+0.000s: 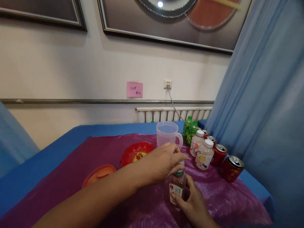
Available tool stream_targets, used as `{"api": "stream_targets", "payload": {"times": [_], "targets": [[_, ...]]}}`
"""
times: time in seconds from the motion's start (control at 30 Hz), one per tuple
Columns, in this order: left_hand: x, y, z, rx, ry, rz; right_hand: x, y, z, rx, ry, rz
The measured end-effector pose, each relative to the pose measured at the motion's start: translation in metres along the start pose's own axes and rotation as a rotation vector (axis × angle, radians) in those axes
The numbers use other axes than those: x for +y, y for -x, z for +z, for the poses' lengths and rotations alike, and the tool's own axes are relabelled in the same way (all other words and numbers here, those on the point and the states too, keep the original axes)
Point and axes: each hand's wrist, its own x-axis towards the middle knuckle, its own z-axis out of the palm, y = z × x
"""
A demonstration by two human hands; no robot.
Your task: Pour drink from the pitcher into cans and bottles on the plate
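A clear plastic bottle [177, 186] with a white label and a green band at its neck stands over the purple sheet. My right hand [191, 198] is wrapped round its body from the right. From the left, my left hand [169, 160] reaches over the top, its fingers closed on the white bottle cap [181, 162], which they mostly cover. Just behind my left hand is a translucent plastic pitcher [166, 134], its handle to the right. A red scalloped plate [127, 155] lies beyond my left forearm, and an orange lid-like piece [97, 174] is partly hidden by that arm.
On the right stand two white-capped bottles [204, 155], green bottles [190, 128] and several red cans [231, 171]. A purple plastic sheet [78, 167] covers much of the blue table [57, 152]. Blue curtains [268, 95] hang at the right; a radiator [190, 112] is behind.
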Motion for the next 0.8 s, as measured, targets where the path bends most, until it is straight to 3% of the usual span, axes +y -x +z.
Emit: {"api": "stream_targets", "payload": {"times": [0.17,0.27,0.4,0.5,0.67,0.8], "targets": [[0.007,0.006,-0.002,0.092,-0.028,-0.18,0.0,0.001,0.002,0.051,0.088,-0.052],[0.009,0.015,-0.015,0.293,0.035,-0.287,0.002,0.003,0.005,0.069,0.119,-0.093],[0.003,0.042,-0.019,0.511,0.326,-0.394,-0.004,-0.002,-0.003,0.089,0.123,-0.117],[-0.007,0.073,0.004,0.513,0.549,-0.558,-0.024,-0.018,-0.027,0.127,0.241,-0.153],[-0.017,0.129,0.074,0.532,0.657,-0.905,-0.077,-0.067,-0.084,0.133,0.657,-0.307],[-0.02,0.162,0.116,0.617,0.736,-1.014,-0.108,-0.113,-0.115,0.116,0.997,-0.387]]}}
